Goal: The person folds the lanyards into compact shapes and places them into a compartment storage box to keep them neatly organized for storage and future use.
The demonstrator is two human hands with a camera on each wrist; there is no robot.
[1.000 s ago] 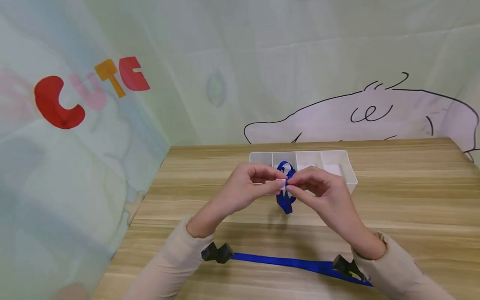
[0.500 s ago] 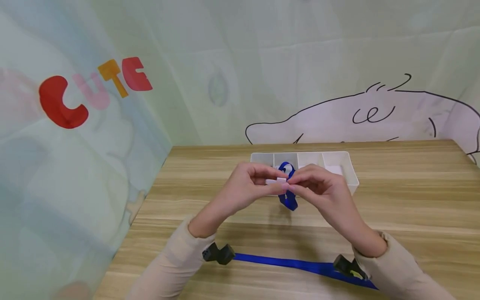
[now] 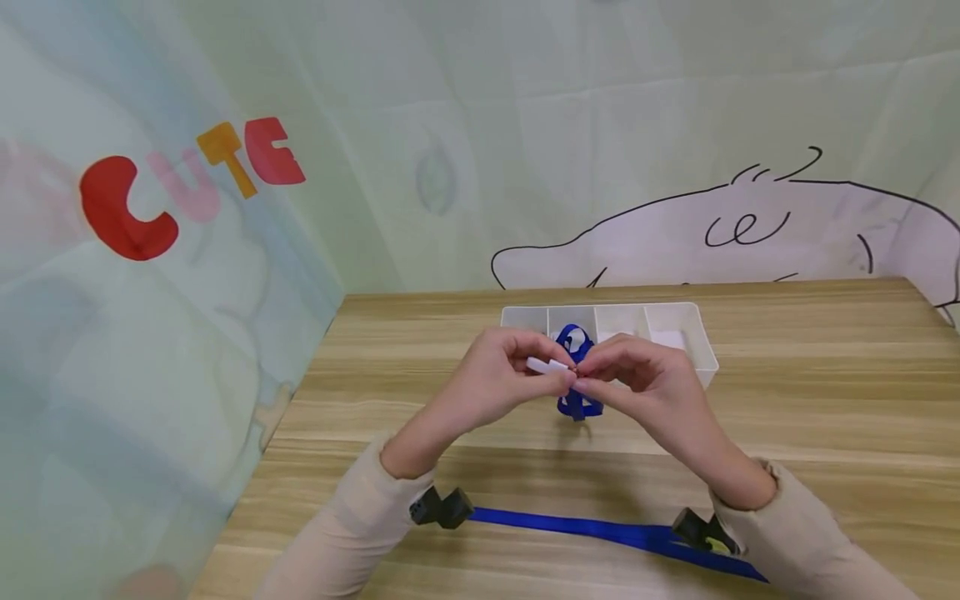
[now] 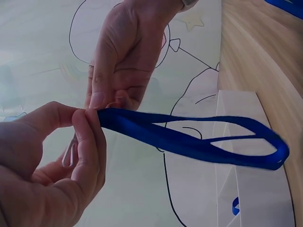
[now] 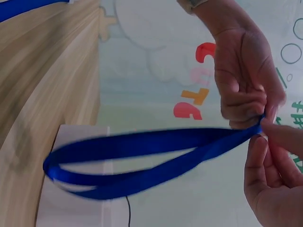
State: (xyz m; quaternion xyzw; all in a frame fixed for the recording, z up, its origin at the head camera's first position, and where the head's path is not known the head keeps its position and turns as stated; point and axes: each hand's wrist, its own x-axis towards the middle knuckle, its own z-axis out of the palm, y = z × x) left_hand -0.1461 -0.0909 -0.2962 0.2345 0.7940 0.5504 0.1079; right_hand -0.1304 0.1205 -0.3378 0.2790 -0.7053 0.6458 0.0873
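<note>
Both hands meet in front of the tray, fingertips together over a looped blue lanyard. My left hand pinches its gathered end and a small white piece, which sticks out between thumb and fingers. In the left wrist view that piece shows as a pale narrow loop below the fingers. My right hand pinches at the same spot with thumb and index finger. A thin reddish strand shows by the right fingertips; what it is I cannot tell. The lanyard's flat loops hang down from the fingers.
A white divided tray stands at the back of the wooden table, behind the hands. Something blue shows in it. Another blue strap lies along the near side, under the wrist cameras. A printed cloth hangs behind and left.
Between the fingers, the white piece has turned from facing the camera to lying slantwise. The lanyard's hanging loops have swung and spread. Both hands stay in nearly the same place.
</note>
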